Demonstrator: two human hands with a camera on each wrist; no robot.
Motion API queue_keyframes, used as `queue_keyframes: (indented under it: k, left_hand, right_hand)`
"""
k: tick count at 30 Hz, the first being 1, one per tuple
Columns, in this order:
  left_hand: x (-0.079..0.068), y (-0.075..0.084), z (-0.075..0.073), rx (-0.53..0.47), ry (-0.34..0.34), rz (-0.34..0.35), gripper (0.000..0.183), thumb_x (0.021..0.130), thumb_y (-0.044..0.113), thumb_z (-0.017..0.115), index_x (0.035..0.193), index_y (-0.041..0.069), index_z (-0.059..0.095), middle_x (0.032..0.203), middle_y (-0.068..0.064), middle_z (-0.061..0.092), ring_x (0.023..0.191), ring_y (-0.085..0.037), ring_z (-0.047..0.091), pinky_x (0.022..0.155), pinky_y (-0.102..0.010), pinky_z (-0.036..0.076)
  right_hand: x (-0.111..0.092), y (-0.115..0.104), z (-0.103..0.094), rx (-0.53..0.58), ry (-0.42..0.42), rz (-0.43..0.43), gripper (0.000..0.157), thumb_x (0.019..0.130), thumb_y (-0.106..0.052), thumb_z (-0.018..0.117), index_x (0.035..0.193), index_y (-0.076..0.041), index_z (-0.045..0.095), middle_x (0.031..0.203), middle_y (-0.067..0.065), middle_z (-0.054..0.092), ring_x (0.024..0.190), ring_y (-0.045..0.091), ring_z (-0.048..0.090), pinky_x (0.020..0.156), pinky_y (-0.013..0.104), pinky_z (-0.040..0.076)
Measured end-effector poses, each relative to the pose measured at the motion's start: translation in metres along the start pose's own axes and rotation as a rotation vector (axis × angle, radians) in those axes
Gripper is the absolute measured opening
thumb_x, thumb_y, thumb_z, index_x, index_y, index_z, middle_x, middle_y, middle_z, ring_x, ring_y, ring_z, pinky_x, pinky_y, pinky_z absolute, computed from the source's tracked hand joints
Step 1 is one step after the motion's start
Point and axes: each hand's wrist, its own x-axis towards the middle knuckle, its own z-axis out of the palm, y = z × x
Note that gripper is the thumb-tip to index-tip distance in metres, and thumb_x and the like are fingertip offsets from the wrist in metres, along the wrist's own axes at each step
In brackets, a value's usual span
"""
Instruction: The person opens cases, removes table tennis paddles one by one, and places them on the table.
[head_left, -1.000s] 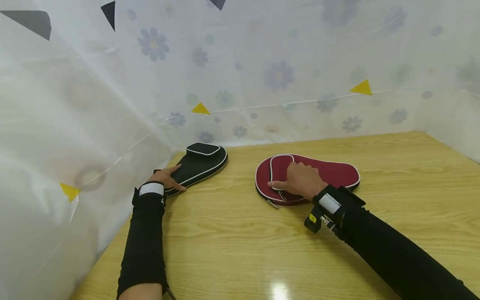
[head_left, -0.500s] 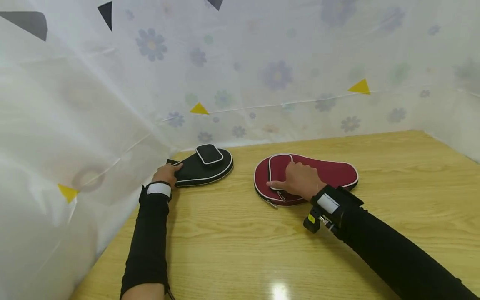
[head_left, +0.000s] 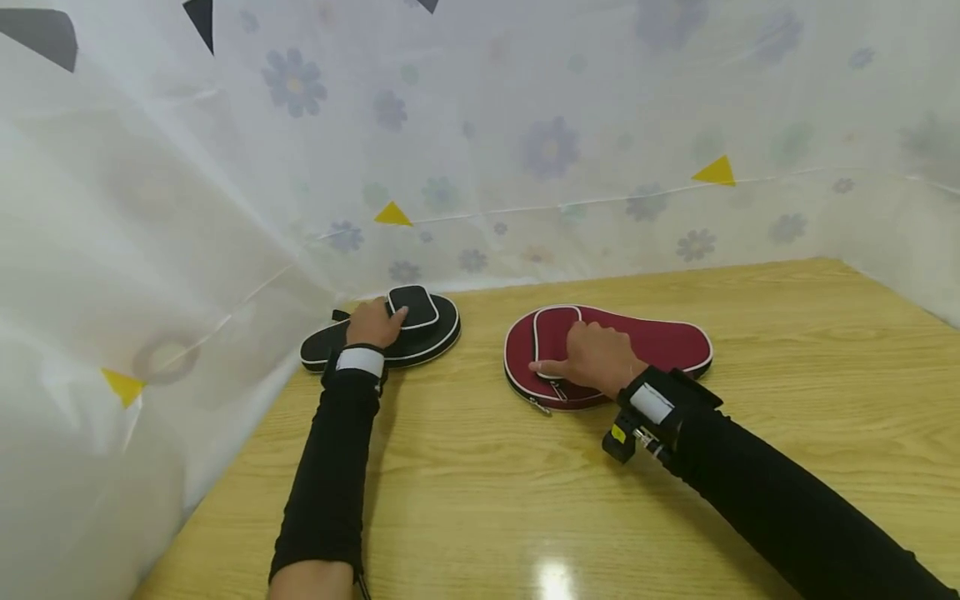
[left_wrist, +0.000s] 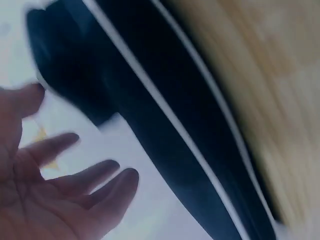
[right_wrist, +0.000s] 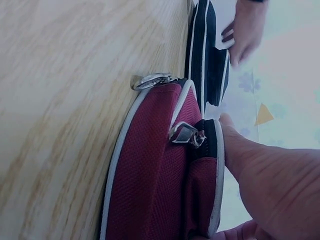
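A black table tennis paddle case [head_left: 435,337] with white piping lies at the back left, its raised pocket [head_left: 412,308] facing up. Over its middle is my left hand [head_left: 375,322], thumb beside the pocket. In the left wrist view this hand's fingers [left_wrist: 100,180] are spread and loosely bent, apart from the dark case. To the right lies a red table tennis paddle case [head_left: 663,342], its narrow end pointing right. My right hand [head_left: 603,358] rests on its pocket [right_wrist: 200,190], thumb extended along the pocket; its other fingers are mostly hidden. Metal zipper pulls [right_wrist: 185,134] hang at the red case's rounded end.
Both cases lie on a wood-grain table [head_left: 465,475], near its back edge. White sheeting with printed flowers [head_left: 551,148] hangs behind, and more sheeting [head_left: 150,250] borders the left side. Yellow triangles [head_left: 716,171] are stuck on the sheeting.
The black case has turned so its narrow end points left. My left hand has let go of that end and moved right, over the case's middle. My right hand stays on the red case.
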Motion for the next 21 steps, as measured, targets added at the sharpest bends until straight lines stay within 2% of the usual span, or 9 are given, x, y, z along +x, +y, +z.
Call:
queue_keyframes:
  k: [2,5,8,11,14,21]
  left_hand:
    - [0.003,0.018,0.006,-0.04,-0.015,-0.019,0.064,0.104,0.043,0.053,0.148,-0.002,0.046,0.143,-0.034,0.048,0.129,-0.052,0.047,0.104,-0.062,0.041]
    - [0.004,0.038,0.014,-0.052,-0.048,-0.095,0.076,0.1,0.053,0.056,0.154,0.002,0.039,0.15,-0.034,0.04,0.134,-0.053,0.041,0.106,-0.061,0.039]
    - [0.004,0.047,0.022,-0.039,-0.048,-0.19,0.081,0.096,0.054,0.061,0.154,0.002,0.038,0.147,-0.036,0.04,0.133,-0.053,0.042,0.105,-0.059,0.042]
    - [0.005,0.048,0.027,-0.049,-0.036,-0.233,0.081,0.095,0.049,0.066,0.155,0.003,0.037,0.146,-0.036,0.042,0.133,-0.051,0.044,0.104,-0.058,0.044]
    - [0.004,0.045,0.027,-0.073,-0.035,-0.219,0.078,0.095,0.041,0.069,0.155,0.004,0.037,0.147,-0.032,0.044,0.132,-0.048,0.046,0.104,-0.057,0.044]
    - [-0.003,0.032,0.018,-0.1,-0.103,-0.083,0.073,0.093,0.029,0.073,0.153,0.003,0.04,0.143,-0.029,0.05,0.124,-0.047,0.054,0.098,-0.054,0.048]
  right_hand:
    - [0.0,0.0,0.0,0.004,-0.003,-0.001,0.065,0.084,-0.062,0.073,0.057,-0.011,0.043,0.053,0.001,0.035,0.048,0.02,0.043,0.044,0.03,0.03]
    - [0.0,-0.003,0.0,0.006,-0.006,-0.002,0.065,0.084,-0.062,0.073,0.058,-0.01,0.043,0.055,0.003,0.035,0.05,0.02,0.043,0.046,0.031,0.031]
    - [0.001,-0.005,0.002,0.003,-0.007,-0.001,0.065,0.084,-0.063,0.072,0.059,-0.01,0.043,0.057,0.003,0.036,0.051,0.021,0.043,0.046,0.031,0.032]
    - [0.001,-0.007,0.004,-0.002,-0.003,-0.002,0.065,0.084,-0.063,0.072,0.059,-0.01,0.043,0.058,0.003,0.036,0.051,0.02,0.043,0.047,0.031,0.032]
    - [0.001,-0.008,0.005,-0.007,0.006,-0.012,0.065,0.084,-0.062,0.072,0.059,-0.01,0.044,0.057,0.004,0.036,0.05,0.021,0.043,0.046,0.031,0.031]
    - [0.002,-0.007,0.005,0.0,-0.002,-0.009,0.064,0.084,-0.062,0.072,0.059,-0.01,0.044,0.054,0.002,0.035,0.048,0.02,0.042,0.045,0.03,0.031]
